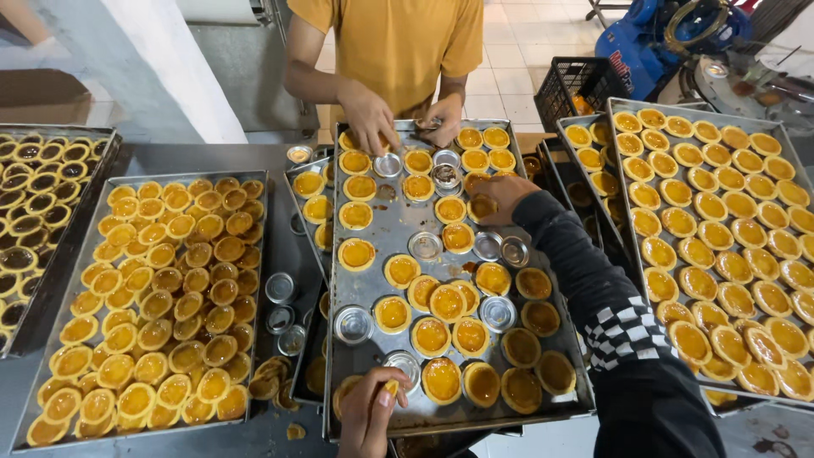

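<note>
Three trays of custard tarts crowd the steel bench around me. The tray to my left [25,428] is packed edge to edge with golden tarts, and beyond it, at the bench's far left corner, a darker tray [108,144] holds tarts with brown tops. To my right another full tray [612,110] slants toward the bench's right edge, with more trays stacked under it. A few empty foil cups [280,288] sit on the bare bench between the left and middle trays.

The middle tray [381,220] in front of me is only partly filled: tarts scattered loosely, with empty tin moulds [353,324] among them. Across it, at its far edge, a person in a yellow shirt [398,42] has both hands down on the tarts, which blocks that end of the tray.

My right hand [500,197], in a black sleeve with a checkered band, reaches over the tray's far right part; its fingers are curled down on a tart [482,206] there, gripping it. My left hand [370,414] is at the tray's near edge, fingers pinched around a small tart [391,388] lifted just above the tray.

Beyond the bench's far right corner stand a black plastic crate [570,85] and a blue machine [653,42] on the tiled floor.
</note>
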